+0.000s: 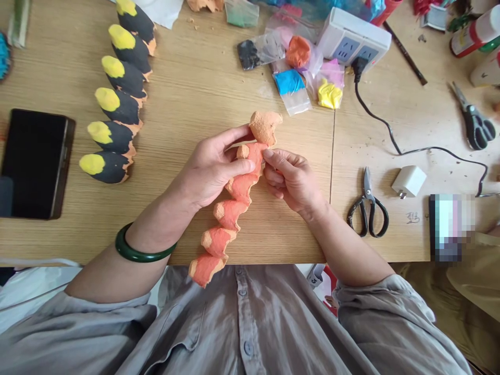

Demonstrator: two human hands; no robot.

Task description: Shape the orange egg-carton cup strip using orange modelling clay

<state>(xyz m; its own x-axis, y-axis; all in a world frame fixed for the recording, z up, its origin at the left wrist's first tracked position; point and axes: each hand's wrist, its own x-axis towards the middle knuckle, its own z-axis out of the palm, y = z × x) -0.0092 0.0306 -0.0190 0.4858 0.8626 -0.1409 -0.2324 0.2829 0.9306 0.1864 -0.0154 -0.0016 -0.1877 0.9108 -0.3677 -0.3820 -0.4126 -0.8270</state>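
Orange-red clay coats most of a scalloped strip, which slants down from between both hands toward the shirt. Its uppermost lobe, just beyond the grip, shows tan, and tan patches also show on the tips of the lower lobes. The left hand grasps the strip near that upper end, thumb on the front face, other fingers reaching behind. The right hand is closed up, its thumb and fingertips pinching the strip's right edge, just below the tan lobe. Below the grip, the jagged right edge runs down the strip, and the lowest lobe reaches past the table's near edge in this view.

Wood-grain tabletop gives the hands room on either side: to the left of the grip it stretches to a row of black lobes with yellow tips, with a dark rectangular device farther left. Beyond the grip, room runs up to bags of coloured clay, the blue one and yellow one nearest. Right of the grip, past a table seam, lie black-handled scissors beside the right forearm, then a white adapter. A black cord curves beyond them from a white power strip
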